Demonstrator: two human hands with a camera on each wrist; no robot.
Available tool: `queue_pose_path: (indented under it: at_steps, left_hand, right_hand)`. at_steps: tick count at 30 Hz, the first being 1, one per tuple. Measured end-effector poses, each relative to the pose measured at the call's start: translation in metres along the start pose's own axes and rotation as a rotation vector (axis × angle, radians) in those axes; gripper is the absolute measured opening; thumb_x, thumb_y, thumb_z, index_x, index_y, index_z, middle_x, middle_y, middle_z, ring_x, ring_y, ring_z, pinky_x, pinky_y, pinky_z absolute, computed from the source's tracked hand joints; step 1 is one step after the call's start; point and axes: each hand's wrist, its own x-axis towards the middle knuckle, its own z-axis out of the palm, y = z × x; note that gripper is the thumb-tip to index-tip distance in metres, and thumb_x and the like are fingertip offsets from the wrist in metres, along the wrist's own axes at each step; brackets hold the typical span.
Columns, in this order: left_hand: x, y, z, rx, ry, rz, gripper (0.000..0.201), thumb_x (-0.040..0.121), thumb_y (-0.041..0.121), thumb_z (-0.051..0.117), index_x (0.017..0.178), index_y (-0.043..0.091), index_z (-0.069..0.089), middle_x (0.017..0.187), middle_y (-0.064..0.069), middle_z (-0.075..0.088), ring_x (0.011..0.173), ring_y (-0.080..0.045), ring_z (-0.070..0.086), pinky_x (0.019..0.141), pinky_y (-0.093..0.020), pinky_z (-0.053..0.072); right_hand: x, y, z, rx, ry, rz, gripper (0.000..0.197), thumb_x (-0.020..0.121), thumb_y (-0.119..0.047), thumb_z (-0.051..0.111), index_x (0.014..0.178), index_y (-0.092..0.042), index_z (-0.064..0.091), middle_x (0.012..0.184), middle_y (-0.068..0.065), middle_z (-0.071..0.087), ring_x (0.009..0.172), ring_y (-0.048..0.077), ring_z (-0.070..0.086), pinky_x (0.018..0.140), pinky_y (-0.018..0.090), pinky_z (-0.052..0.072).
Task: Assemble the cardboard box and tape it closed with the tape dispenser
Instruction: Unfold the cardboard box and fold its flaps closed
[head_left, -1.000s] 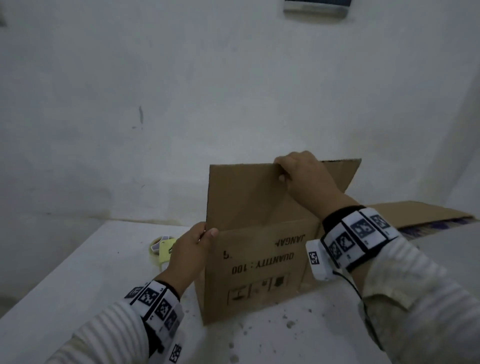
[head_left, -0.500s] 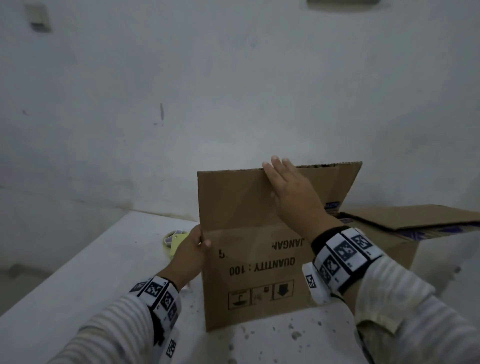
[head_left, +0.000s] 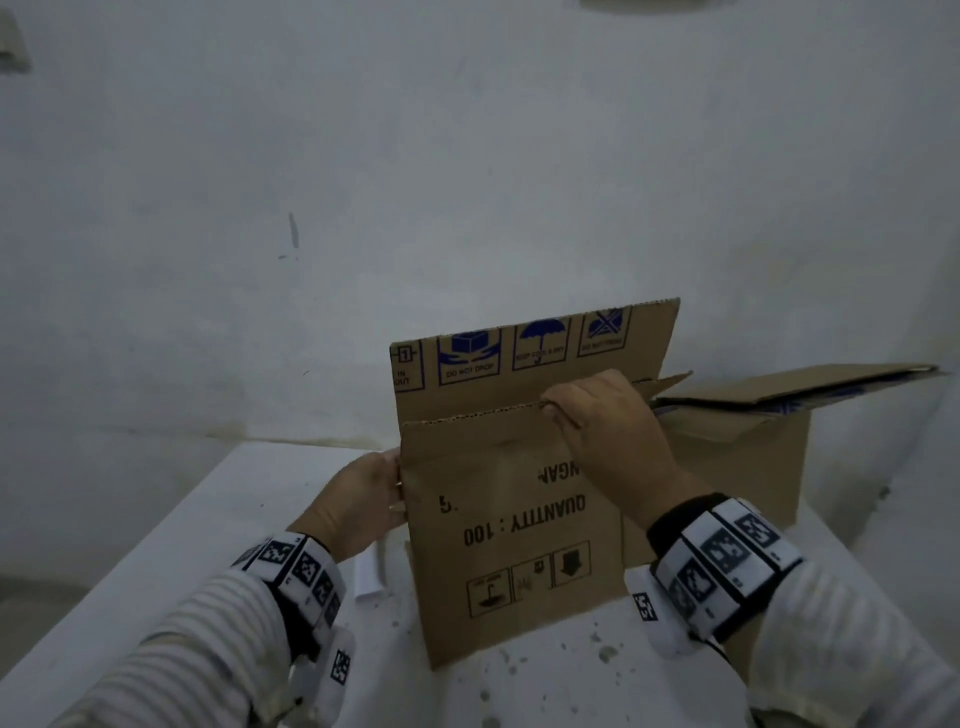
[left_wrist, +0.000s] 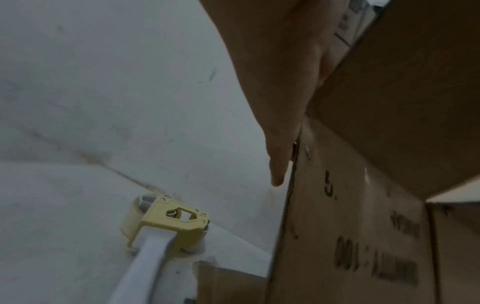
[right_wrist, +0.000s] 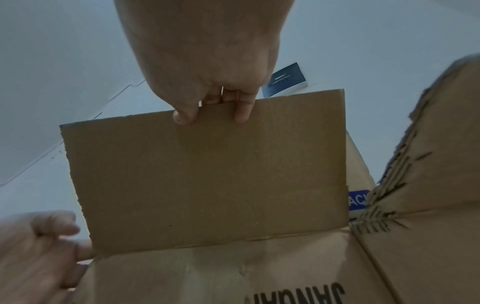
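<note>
A brown cardboard box (head_left: 519, 525) printed "QUANTITY : 100" stands open-topped on the white table (head_left: 156, 545). My right hand (head_left: 587, 415) pinches the top edge of its near flap (right_wrist: 207, 174), which leans toward me. The far flap (head_left: 535, 348) with blue symbols stands upright behind it. My left hand (head_left: 363, 493) lies with straight fingers (left_wrist: 279, 156) against the box's left corner edge. The tape dispenser (left_wrist: 171, 220), yellow with a white handle, lies on the table left of the box; in the head view my left hand hides most of it.
A second cardboard box (head_left: 748, 452) with loose flaps stands just right of and behind mine. A white wall (head_left: 467, 182) rises close behind the table. Dark specks dot the table in front of the box.
The near flap has tipped from upright toward me, uncovering the far flap's blue symbols. My right hand went from lying flat on the flap to pinching its top edge.
</note>
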Motion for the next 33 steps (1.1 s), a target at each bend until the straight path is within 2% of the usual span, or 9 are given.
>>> queue_pose_path:
  at_steps: [3, 5, 11, 14, 18, 21, 25, 29, 33]
  left_hand:
    - [0.003, 0.009, -0.004, -0.055, -0.006, -0.029, 0.039, 0.094, 0.041, 0.040, 0.115, 0.016, 0.062, 0.106, -0.010, 0.061, 0.098, -0.027, 0.053, 0.079, -0.038, 0.049]
    - [0.011, 0.009, -0.004, 0.011, 0.043, -0.071, 0.035, 0.096, 0.040, 0.047, 0.118, 0.016, 0.059, 0.117, -0.011, 0.062, 0.103, -0.027, 0.057, 0.080, -0.037, 0.052]
    - [0.030, 0.008, -0.011, 0.196, 0.174, -0.029, 0.030, 0.097, 0.034, 0.049, 0.108, 0.010, 0.062, 0.100, -0.010, 0.067, 0.094, -0.028, 0.064, 0.084, -0.038, 0.051]
    - [0.036, 0.005, -0.010, 0.272, 0.227, 0.021, 0.026, 0.096, 0.032, 0.050, 0.098, 0.010, 0.063, 0.097, -0.012, 0.065, 0.091, -0.028, 0.061, 0.087, -0.040, 0.050]
    - [0.039, -0.001, -0.007, 0.398, 0.294, 0.094, 0.027, 0.095, 0.035, 0.051, 0.076, 0.022, 0.063, 0.086, -0.010, 0.062, 0.087, -0.026, 0.058, 0.090, -0.046, 0.050]
    - [0.038, -0.003, -0.006, 0.467, 0.317, 0.126, 0.032, 0.095, 0.036, 0.049, 0.076, 0.016, 0.064, 0.075, -0.007, 0.059, 0.081, -0.025, 0.055, 0.086, -0.046, 0.050]
    - [0.033, -0.002, -0.005, 0.596, 0.337, 0.142, 0.038, 0.096, 0.038, 0.046, 0.098, 0.003, 0.062, 0.086, -0.013, 0.060, 0.084, -0.028, 0.058, 0.087, -0.051, 0.051]
    - [0.022, -0.001, 0.007, 0.608, 0.436, 0.235, 0.058, 0.093, 0.023, 0.054, 0.145, 0.020, 0.027, 0.132, -0.011, 0.046, 0.120, -0.026, 0.047, 0.099, -0.039, 0.043]
    - [0.013, -0.005, 0.028, 0.962, 0.562, 0.521, 0.073, 0.085, 0.017, 0.058, 0.147, 0.008, 0.021, 0.151, -0.014, 0.024, 0.141, -0.029, 0.021, 0.117, -0.041, 0.019]
  right_hand:
    - [-0.011, -0.005, -0.004, -0.029, -0.031, 0.008, 0.029, 0.086, -0.027, 0.048, 0.079, -0.014, 0.073, 0.069, 0.000, 0.070, 0.064, 0.023, 0.058, 0.055, 0.027, 0.049]
    - [-0.023, -0.010, -0.005, -0.054, -0.093, 0.009, 0.030, 0.086, -0.029, 0.047, 0.078, -0.016, 0.073, 0.069, -0.001, 0.070, 0.065, 0.022, 0.058, 0.055, 0.026, 0.050]
    - [-0.076, -0.021, 0.010, 0.003, -0.478, 0.076, 0.027, 0.083, -0.037, 0.043, 0.078, -0.023, 0.065, 0.076, -0.007, 0.063, 0.066, 0.015, 0.060, 0.043, 0.028, 0.052]
    - [-0.086, -0.031, 0.020, -0.046, -0.722, 0.100, 0.021, 0.083, -0.032, 0.050, 0.092, -0.019, 0.063, 0.092, -0.002, 0.059, 0.084, 0.020, 0.058, 0.057, 0.028, 0.048]
    - [-0.068, -0.044, 0.031, 0.046, -0.993, 0.278, 0.043, 0.091, -0.040, 0.053, 0.127, -0.017, 0.050, 0.123, 0.003, 0.043, 0.113, 0.022, 0.044, 0.084, 0.031, 0.043]
    - [-0.043, -0.050, 0.041, 0.072, -0.848, 0.352, 0.055, 0.091, -0.031, 0.057, 0.140, -0.018, 0.037, 0.144, 0.005, 0.029, 0.128, 0.025, 0.036, 0.099, 0.038, 0.045]
    - [-0.021, -0.044, 0.063, -0.036, -0.756, 0.449, 0.079, 0.090, -0.029, 0.060, 0.152, -0.021, 0.011, 0.160, 0.006, 0.005, 0.146, 0.030, 0.011, 0.112, 0.042, 0.033]
    - [-0.024, -0.045, 0.088, -0.183, -0.717, 0.442, 0.080, 0.081, -0.038, 0.068, 0.145, -0.013, 0.028, 0.148, 0.013, 0.033, 0.137, 0.037, 0.026, 0.109, 0.045, 0.037]
    - [-0.028, -0.041, 0.097, -0.267, -0.672, 0.374, 0.079, 0.075, -0.042, 0.071, 0.139, -0.009, 0.038, 0.137, 0.016, 0.046, 0.127, 0.038, 0.038, 0.110, 0.045, 0.033]
